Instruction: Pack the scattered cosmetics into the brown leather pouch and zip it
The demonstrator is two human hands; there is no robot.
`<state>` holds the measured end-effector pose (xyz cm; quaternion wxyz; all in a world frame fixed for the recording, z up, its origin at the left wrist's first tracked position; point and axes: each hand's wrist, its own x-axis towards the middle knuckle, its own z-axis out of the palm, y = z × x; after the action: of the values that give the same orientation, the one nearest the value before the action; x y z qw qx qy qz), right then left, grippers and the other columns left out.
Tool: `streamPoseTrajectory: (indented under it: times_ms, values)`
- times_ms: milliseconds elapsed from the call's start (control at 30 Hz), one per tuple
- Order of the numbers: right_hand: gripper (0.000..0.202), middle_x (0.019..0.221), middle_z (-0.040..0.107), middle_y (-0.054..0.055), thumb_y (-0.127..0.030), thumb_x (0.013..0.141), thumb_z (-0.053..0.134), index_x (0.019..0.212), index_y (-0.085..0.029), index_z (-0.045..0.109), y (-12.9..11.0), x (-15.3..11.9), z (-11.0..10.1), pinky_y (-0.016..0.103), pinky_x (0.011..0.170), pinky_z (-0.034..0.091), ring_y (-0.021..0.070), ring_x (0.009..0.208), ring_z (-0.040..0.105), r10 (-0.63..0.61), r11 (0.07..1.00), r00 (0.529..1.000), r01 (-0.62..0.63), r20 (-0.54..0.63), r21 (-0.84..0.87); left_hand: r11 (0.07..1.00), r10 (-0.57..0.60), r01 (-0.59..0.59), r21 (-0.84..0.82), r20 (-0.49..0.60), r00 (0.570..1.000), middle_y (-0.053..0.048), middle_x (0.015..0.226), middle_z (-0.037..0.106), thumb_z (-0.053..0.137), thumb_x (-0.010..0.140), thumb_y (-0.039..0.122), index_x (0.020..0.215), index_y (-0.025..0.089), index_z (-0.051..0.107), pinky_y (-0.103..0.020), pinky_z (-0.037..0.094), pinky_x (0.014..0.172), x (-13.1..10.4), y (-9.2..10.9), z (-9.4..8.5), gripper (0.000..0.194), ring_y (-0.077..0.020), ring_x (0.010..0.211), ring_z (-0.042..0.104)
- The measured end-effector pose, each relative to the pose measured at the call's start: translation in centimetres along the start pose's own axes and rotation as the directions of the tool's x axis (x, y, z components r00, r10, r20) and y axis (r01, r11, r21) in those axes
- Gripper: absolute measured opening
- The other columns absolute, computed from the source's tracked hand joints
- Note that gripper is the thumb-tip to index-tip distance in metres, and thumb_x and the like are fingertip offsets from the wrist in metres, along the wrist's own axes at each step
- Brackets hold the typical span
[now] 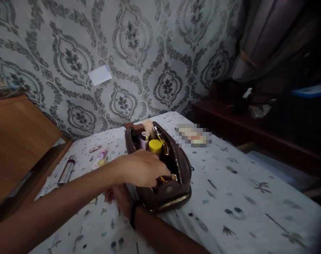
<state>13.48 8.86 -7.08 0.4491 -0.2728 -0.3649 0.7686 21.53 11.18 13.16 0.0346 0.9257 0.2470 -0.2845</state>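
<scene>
Brown bag (184,169) is sitting open at frame centre on printed sheet (242,197), yellow-lidded jar (155,146) showing inside. Left hand (143,167) is sitting with fingertips inside the bag's lower end; can't tell if gripping. Right hand (120,197) is lying part-hidden under left forearm, grip unclear. Silver tube (66,171) is lying at left.

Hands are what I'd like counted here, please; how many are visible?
2: the left hand reaches into the open brown bag; the right hand, partly hidden below the left forearm, is beside the bag.
</scene>
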Motion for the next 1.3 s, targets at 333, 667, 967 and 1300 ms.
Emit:
streamPoseTrajectory:
  times_ms: [333,667,967,1300]
  values:
    - [0.058,0.055,0.053,-0.005,-0.076,0.066,0.051,0.078,-0.019,0.050,-1.3,-0.5,0.3,0.022,0.039,0.031,0.0077,0.040,0.046,0.000,0.998,1.000,-0.001,0.007,0.067,0.957,0.218,-0.224,-0.184,-0.056,0.974,0.004,0.073,0.062,0.064,0.076,0.011,0.083,0.020,0.064,-0.025,0.029,0.056,0.9,-0.8,0.3,0.011,-0.0133,0.066,0.052]
    - [0.054,0.053,0.053,-0.004,-0.074,0.066,0.051,0.068,-0.020,0.050,-1.7,-0.7,0.5,0.022,0.041,0.030,0.0080,0.040,0.045,0.013,0.998,1.000,-0.012,-0.004,0.066,0.943,0.214,-0.248,-0.221,-0.167,0.962,0.006,0.060,0.047,0.061,0.077,0.008,0.069,0.019,0.050,-0.026,0.024,0.052,0.1,-0.7,0.7,0.018,-0.0108,0.057,0.043]
    - [0.046,0.049,0.050,-0.004,-0.064,0.074,0.047,0.065,-0.020,0.052,-1.4,-0.6,0.3,0.022,0.043,0.030,0.0076,0.041,0.043,0.027,0.999,0.999,-0.028,0.023,0.027,0.884,0.287,-0.341,-0.319,-0.204,0.936,0.006,0.063,0.043,0.058,0.078,0.000,0.069,0.019,0.042,-0.025,0.030,0.058,-0.8,-1.5,1.2,0.026,-0.0108,0.061,0.044]
    - [0.049,0.056,0.054,-0.004,-0.068,0.078,0.049,0.073,-0.019,0.051,-1.1,-0.2,0.2,0.021,0.040,0.029,0.0068,0.040,0.046,0.035,0.998,0.999,-0.036,0.024,0.057,0.933,0.226,-0.242,-0.265,-0.088,0.970,0.004,0.073,0.056,0.057,0.078,0.002,0.077,0.019,0.053,-0.024,0.033,0.062,-0.5,-1.0,0.1,0.017,-0.0136,0.071,0.051]
